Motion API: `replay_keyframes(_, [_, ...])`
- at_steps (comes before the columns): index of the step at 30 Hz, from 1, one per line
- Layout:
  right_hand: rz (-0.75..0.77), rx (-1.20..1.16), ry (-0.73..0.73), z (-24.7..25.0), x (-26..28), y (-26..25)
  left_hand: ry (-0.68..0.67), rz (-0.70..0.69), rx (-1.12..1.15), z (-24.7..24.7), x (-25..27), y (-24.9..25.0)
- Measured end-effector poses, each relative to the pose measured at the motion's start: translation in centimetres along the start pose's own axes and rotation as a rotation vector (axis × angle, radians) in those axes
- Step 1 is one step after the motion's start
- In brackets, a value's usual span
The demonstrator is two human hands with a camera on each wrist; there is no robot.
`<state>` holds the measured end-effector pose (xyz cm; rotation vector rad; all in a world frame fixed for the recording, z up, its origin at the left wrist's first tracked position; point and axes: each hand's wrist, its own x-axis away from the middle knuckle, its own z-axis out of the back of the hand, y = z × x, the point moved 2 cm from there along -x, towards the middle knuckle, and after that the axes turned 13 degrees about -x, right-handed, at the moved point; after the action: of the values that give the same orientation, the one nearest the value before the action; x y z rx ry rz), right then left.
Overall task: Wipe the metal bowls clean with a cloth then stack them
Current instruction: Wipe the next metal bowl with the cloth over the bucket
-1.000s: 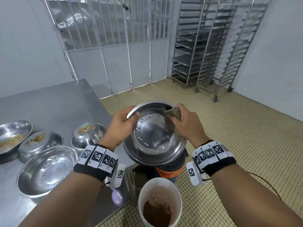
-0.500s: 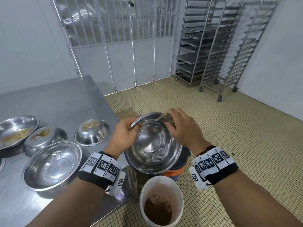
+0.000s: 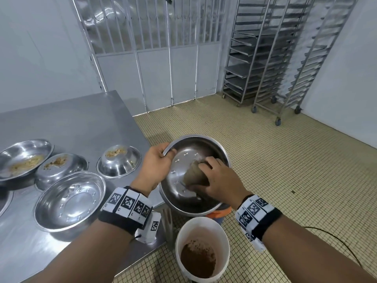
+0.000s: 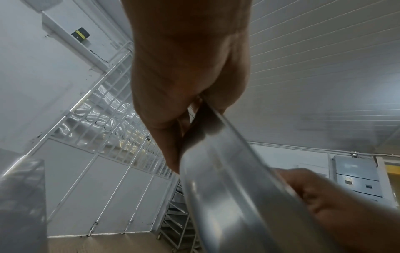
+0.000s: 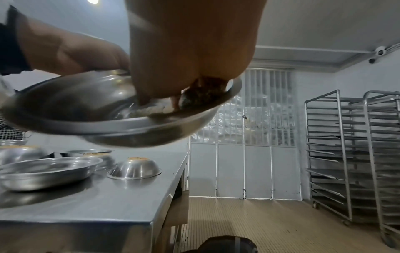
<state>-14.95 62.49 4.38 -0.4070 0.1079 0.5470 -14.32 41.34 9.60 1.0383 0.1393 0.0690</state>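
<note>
I hold a metal bowl in the air past the table's right edge, above a white bucket. My left hand grips its left rim, thumb inside; the left wrist view shows the rim pinched by that hand. My right hand is inside the bowl and presses a wadded brown cloth against its bottom. In the right wrist view the cloth sits bunched under my right hand in the bowl.
On the steel table lie an upright bowl, two upturned bowls with crumbs on top and a soiled bowl. The white bucket holds brown powder. Tray racks stand at the back right.
My right hand has moved the cloth from the bowl's upper right rim down into its middle. The bowl now faces up more. My left hand keeps its grip.
</note>
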Motion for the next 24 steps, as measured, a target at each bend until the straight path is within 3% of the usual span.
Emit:
replay_keyframes(9, [0.138, 0.053, 0.072, -1.1, 1.2, 0.0, 0.133, -0.06, -0.026, 0.1, -0.8, 0.0])
replay_keyframes(13, [0.028, -0.026, -0.144, -1.9, 1.7, 0.4, 0.185, -0.13, -0.095, -0.8, -0.9, 0.2])
replay_keyframes(18, [0.0, -0.083, -0.181, -3.9, 3.9, 1.2, 0.197, -0.158, -0.173, -1.7, -0.7, -1.0])
replay_keyframes(22, [-0.099, -0.052, -0.295, -4.2, 5.1, 2.3, 0.223, -0.146, -0.2, -1.1, -0.7, -2.2])
replay_keyframes(24, [-0.116, -0.085, -0.202, -3.0, 4.1, 2.4, 0.225, -0.144, -0.219, -0.8, -1.0, -2.7])
